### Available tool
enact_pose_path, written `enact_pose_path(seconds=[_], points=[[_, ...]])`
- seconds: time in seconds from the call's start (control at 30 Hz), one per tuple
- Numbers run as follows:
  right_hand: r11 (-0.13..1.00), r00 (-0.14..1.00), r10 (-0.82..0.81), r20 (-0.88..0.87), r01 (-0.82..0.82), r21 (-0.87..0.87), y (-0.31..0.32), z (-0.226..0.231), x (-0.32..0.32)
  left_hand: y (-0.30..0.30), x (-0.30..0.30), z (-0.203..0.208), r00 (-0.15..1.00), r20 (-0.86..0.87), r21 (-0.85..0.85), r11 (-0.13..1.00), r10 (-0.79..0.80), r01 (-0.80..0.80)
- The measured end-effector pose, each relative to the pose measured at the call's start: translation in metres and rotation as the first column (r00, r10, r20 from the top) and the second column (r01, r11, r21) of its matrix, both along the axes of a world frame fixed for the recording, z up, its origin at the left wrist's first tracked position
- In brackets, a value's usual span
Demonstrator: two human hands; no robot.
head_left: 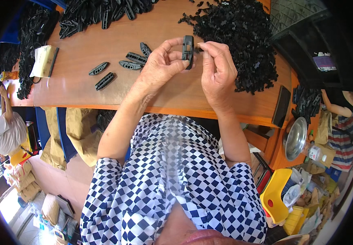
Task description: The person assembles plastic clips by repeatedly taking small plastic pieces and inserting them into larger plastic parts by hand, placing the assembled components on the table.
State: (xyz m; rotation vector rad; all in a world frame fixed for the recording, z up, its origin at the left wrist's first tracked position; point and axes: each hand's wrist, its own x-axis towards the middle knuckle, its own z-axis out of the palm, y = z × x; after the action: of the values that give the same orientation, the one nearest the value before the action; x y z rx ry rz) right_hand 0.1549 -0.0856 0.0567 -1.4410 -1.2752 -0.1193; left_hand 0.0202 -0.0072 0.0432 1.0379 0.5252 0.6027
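My left hand [163, 61] grips a long black plastic housing [188, 52] with slots in it, held upright above the table. Close to its right side, my right hand [218, 67] has thumb and forefinger pinched round a small dark piece [200, 47], too small to make out fully. Left of my left hand, several similar black housings [132, 65] lie loose on the wooden table [78, 92]. A large heap of small black plastic clips [250, 45] spreads to the right of my right hand.
More black housings [90, 16] are piled at the far left. A notepad [43, 61] lies near the left end. A dark flat block [282, 106] and a metal bowl [295, 139] sit at the right edge. Other people [7, 128] work at both sides.
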Motion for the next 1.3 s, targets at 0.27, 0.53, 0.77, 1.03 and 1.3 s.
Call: enact_pose_path(seconds=[0.27,0.53,0.77,1.03,1.3], points=[[0.956,0.944,0.284,0.169,-0.265,-0.125,-0.005,-0.007,0.025,-0.001,-0.012,0.004,0.977,-0.042,-0.115,0.973,-0.208,0.202],[0.923,0.917,0.366,0.156,-0.336,-0.189,-0.009,-0.011,0.027,-0.002,-0.016,-0.001,0.952,0.060,-0.169,0.937,-0.301,0.307],[0.921,0.925,0.362,0.118,-0.335,-0.197,-0.006,-0.018,0.022,-0.001,-0.016,-0.003,0.964,0.011,-0.235,0.937,-0.265,0.260],[0.878,0.652,0.206,-0.730,-0.452,-0.157,0.002,-0.025,-0.004,0.001,-0.018,-0.007,0.992,-0.095,-0.052,0.995,-0.085,0.081],[0.796,0.264,0.229,-0.937,-0.604,0.024,0.027,-0.038,-0.017,0.010,-0.021,-0.010,0.998,-0.068,0.076,0.997,0.002,0.003]])
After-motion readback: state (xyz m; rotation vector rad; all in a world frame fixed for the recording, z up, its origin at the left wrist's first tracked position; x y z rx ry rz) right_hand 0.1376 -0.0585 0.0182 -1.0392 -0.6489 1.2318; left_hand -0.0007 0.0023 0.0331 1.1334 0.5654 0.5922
